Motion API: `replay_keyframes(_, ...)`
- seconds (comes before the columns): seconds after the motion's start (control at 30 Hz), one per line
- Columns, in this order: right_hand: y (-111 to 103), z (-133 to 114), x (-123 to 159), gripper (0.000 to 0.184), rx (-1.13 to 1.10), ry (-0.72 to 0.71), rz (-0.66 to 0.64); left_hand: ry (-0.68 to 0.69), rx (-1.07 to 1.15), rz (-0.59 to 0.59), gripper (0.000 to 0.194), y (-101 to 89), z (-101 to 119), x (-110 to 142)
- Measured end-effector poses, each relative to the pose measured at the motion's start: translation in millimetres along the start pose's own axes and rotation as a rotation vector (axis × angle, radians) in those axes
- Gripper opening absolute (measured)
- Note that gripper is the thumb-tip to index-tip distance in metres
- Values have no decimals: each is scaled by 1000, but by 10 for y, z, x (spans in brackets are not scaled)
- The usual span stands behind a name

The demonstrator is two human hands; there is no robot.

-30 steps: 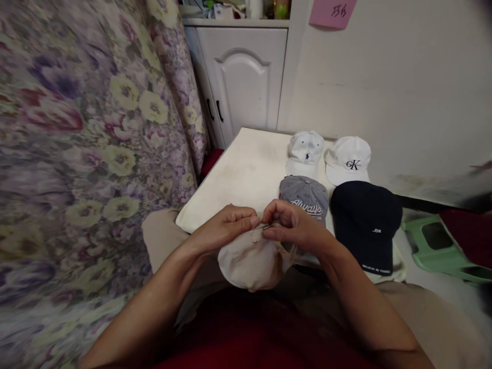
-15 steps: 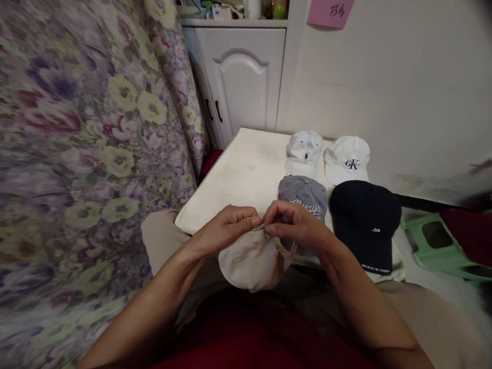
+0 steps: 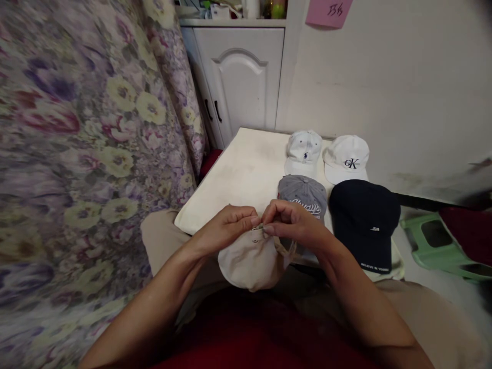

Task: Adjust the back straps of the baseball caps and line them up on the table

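A beige baseball cap (image 3: pixel 248 261) hangs above my lap, held between both hands. My left hand (image 3: pixel 234 225) is closed, its thumb and fingers pinching the cap's back strap near a small metal buckle (image 3: pixel 256 233). My right hand (image 3: pixel 288 220) is closed too and pinches the strap on the other side of the buckle; the fingertips of both hands almost meet. Just beyond my right hand lies a grey cap (image 3: pixel 303 189) with white lettering, partly hidden by that hand. The strap's end is too small to make out.
On the cream-covered table (image 3: pixel 246 164) sit a pale cap (image 3: pixel 305 146), a white cap with dark letters (image 3: pixel 348 151) and a navy cap (image 3: pixel 363 210). A green stool (image 3: pixel 426 241) stands at right. A flowered curtain (image 3: pixel 96 128) hangs at left, a white cabinet (image 3: pixel 242 77) behind.
Both hands stay at the buckle with only slight finger movement. The whole view has shifted a little; the caps on the table lie as before.
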State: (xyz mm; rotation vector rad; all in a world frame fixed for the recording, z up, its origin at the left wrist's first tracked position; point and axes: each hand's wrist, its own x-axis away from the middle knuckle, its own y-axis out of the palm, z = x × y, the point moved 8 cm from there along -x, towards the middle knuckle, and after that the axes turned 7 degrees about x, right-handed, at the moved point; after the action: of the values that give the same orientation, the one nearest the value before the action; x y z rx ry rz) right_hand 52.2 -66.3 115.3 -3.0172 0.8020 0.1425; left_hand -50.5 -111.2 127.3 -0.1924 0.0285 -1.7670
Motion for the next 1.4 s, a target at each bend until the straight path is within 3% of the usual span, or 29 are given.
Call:
replay_keyframes(0.43, 11, -35, -24, 15, -56, -23, 7, 5, 19, -3, 36, 16, -8, 0)
replay_keyframes(0.63, 14, -22, -42, 23, -42, -15, 37, 5, -26, 17, 36, -2, 36, 8)
replay_keyframes(0.77, -12, -10, -29, 26, -66, 25, -16, 9, -17, 14, 38, -50, 58, 34)
replay_keyframes(0.9, -29, -1, -19, 23, -50, 48, -89, -16, -10, -11, 38, -93, 16, 73)
replay_keyframes(1.17, 9, 10, -41, 19, -97, 19, -41, 32, -109, -71, 41, -87, -6, 99)
replay_keyframes(1.3, 27, -9, -32, 19, -56, -4, -26, 3, -55, -163, 28, 21, -34, 98)
replay_keyframes(1.4, 19, -22, -22, 18, -35, 3, -21, -23, 24, -134, 25, 9, -58, 107)
